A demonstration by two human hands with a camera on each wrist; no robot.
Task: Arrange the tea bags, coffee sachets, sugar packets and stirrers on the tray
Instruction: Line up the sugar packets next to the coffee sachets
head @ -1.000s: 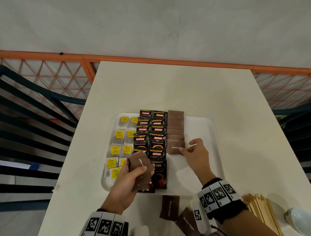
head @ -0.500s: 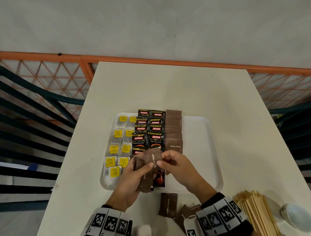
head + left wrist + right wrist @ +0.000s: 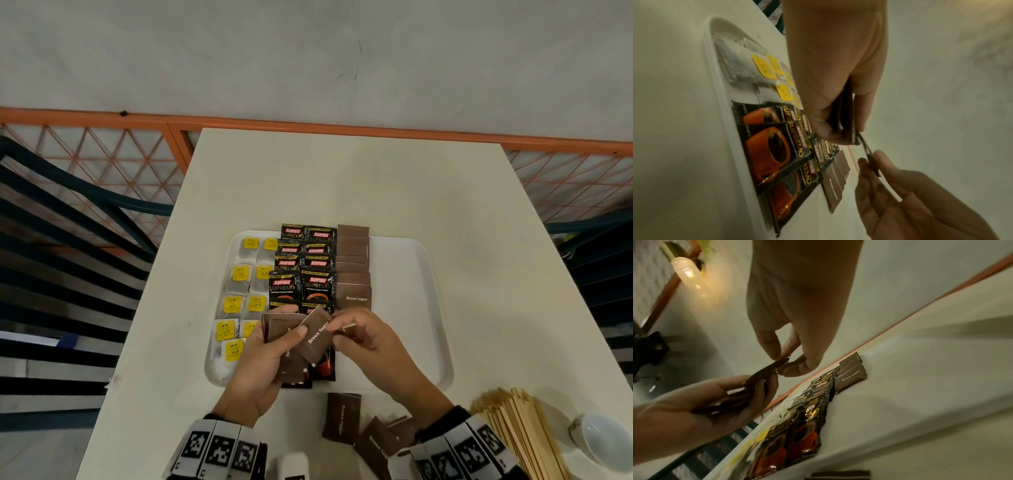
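A white tray (image 3: pixel 411 274) holds yellow-tagged tea bags (image 3: pixel 239 298) on the left, black coffee sachets (image 3: pixel 301 274) in the middle and a column of brown sugar packets (image 3: pixel 354 274) beside them. Above the tray's near edge my left hand (image 3: pixel 287 325) grips a small stack of sugar packets (image 3: pixel 279 334). My right hand (image 3: pixel 337 329) pinches the far corner of the stack's top packet (image 3: pixel 317 337), which is fanned out to the right. The wrist views show the same pinch on the packet's edge (image 3: pixel 867 151) (image 3: pixel 768 369). Loose sugar packets (image 3: pixel 340 419) and wooden stirrers (image 3: pixel 520 435) lie on the table near me.
A white cup (image 3: pixel 603 442) stands at the table's near right corner, next to the stirrers. A small white object (image 3: pixel 291 466) sits at the near edge. An orange railing (image 3: pixel 308 123) runs behind the table, and dark chairs (image 3: pixel 68 240) flank it.
My right hand left the sugar column on the tray, came back to the stack in my left hand and took hold of its top packet.
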